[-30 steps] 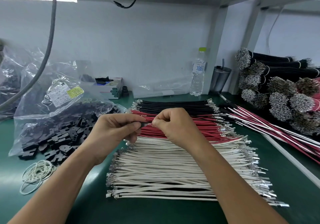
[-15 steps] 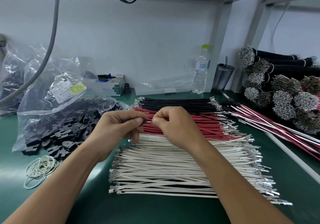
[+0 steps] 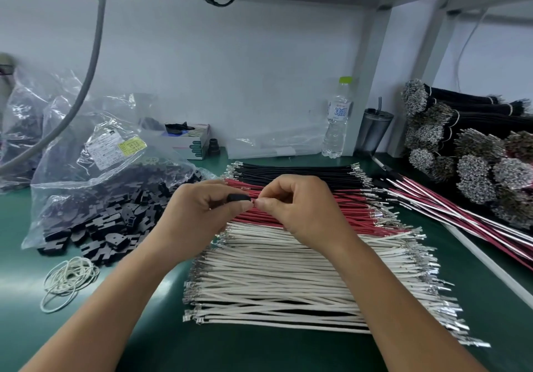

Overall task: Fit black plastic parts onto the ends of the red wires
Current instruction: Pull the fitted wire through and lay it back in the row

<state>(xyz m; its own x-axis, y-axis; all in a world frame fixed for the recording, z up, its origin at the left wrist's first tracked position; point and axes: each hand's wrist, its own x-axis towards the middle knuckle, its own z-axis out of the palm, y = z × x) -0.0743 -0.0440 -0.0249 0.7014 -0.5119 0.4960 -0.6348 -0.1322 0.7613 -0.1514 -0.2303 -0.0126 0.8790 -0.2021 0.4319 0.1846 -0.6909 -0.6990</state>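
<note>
While the left hand [image 3: 199, 213] pinches a newly visible smooth black plastic part [image 3: 238, 198], the right hand [image 3: 300, 207] pinches a thin red wire [image 3: 288, 218] end.

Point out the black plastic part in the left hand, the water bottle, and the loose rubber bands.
black plastic part [image 3: 238, 198], head view, on its top edge between the fingers.
water bottle [image 3: 337, 121], head view, on the lower label.
rubber bands [image 3: 70, 281], head view, on the middle of the tangle.

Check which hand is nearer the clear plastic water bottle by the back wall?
Right. The right hand sits in front of the clear plastic water bottle, slightly to its left; the left hand is farther left, beside the bag of black parts.
</note>
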